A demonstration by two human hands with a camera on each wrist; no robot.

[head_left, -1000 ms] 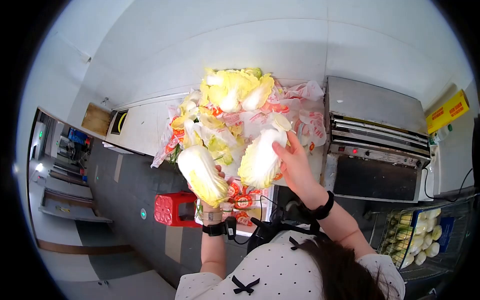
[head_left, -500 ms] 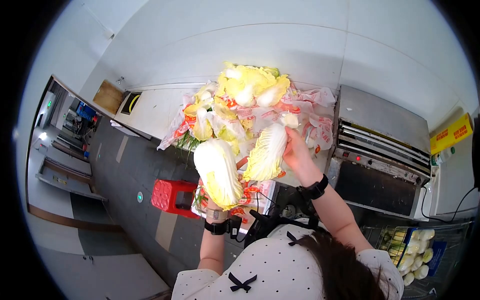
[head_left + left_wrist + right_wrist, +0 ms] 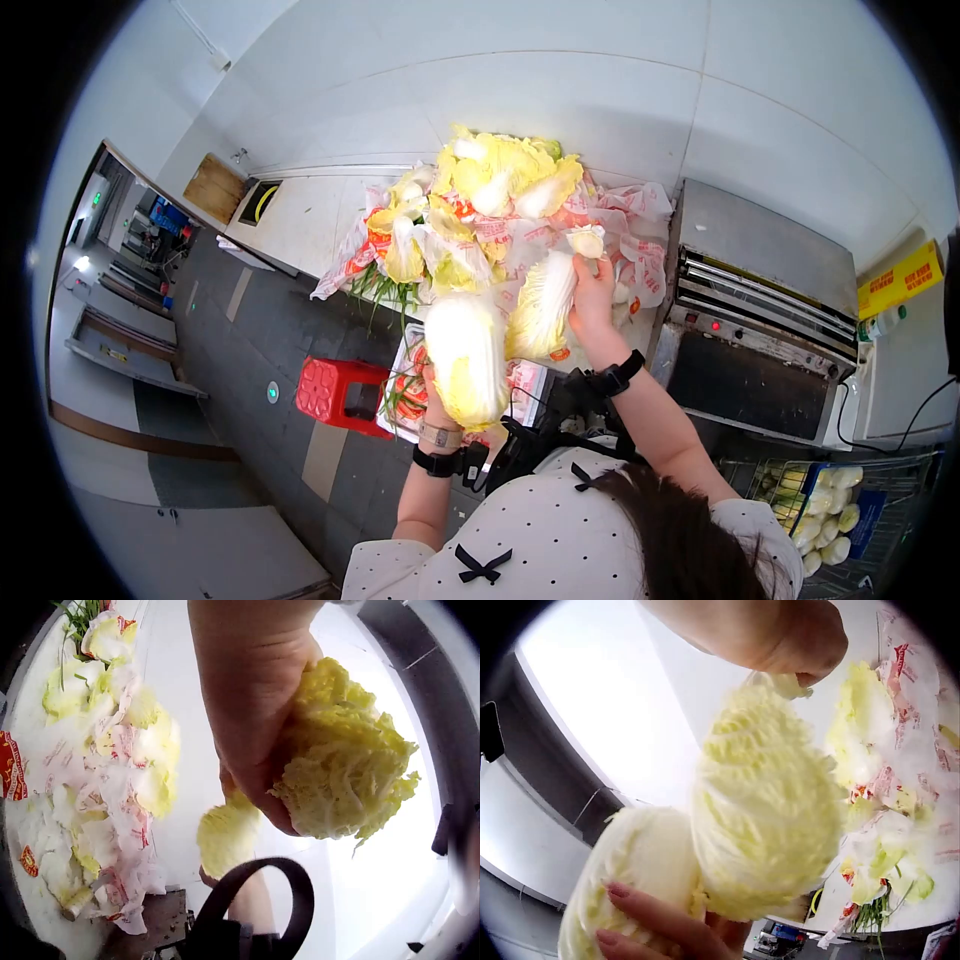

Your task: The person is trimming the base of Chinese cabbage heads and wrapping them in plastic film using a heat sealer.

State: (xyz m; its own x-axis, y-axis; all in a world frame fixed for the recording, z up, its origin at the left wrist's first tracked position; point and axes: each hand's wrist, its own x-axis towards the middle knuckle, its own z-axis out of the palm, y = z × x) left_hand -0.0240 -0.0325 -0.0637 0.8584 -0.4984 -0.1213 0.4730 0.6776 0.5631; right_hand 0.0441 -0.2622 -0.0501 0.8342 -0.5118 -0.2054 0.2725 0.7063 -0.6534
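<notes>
Well, hands point(image 3: 437, 402) point(image 3: 592, 300) hold two long cabbages point(image 3: 466, 350) point(image 3: 543, 300); leafy ends point(image 3: 475, 408) point(image 3: 534, 343) point bodyward.

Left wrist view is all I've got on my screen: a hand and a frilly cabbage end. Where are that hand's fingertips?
Observer: In the right wrist view, two fingertips of the left hand lie on the pale side of the cabbage.
Visitor: Is any furniture standing on the floor?
Observer: Yes, the head view shows a red stool.
Visitor: Are there more whole cabbages about?
Observer: Yes, spare cabbages lie at the head view's lower right.
</notes>
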